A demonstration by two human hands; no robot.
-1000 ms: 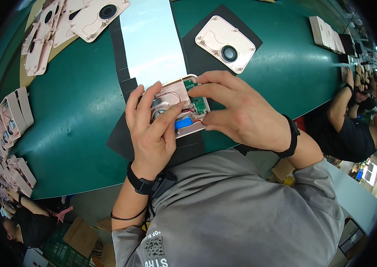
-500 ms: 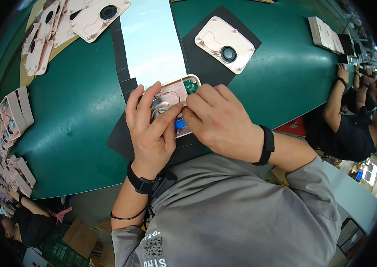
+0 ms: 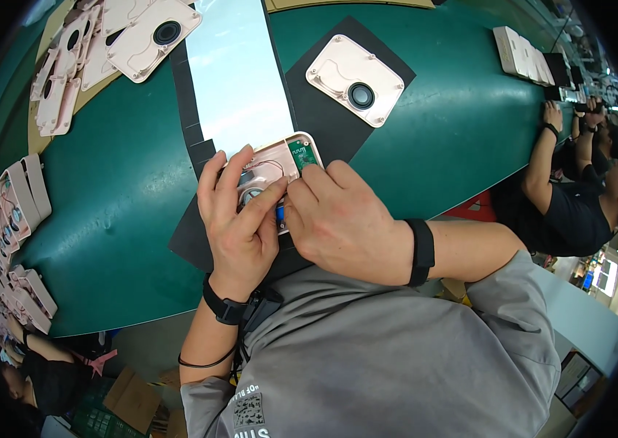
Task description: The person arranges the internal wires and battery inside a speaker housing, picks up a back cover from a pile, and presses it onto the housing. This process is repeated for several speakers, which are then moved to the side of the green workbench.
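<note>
Left hand (image 3: 236, 224) clamps a pale-pink, round-cornered plastic case (image 3: 280, 152); right hand (image 3: 342, 223) — spread a second ago — is bunched over it now, exact grip hidden.

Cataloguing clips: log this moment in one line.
left hand: on open pink housing | right hand: bunched over it | circuit board: partly hidden

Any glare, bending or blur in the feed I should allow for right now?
Head view: pale glare on the green table; head view: the table's near edge curves and the picture's corners go black; head view: the right hand looks fairly sharp, no obvious motion smear.
</note>
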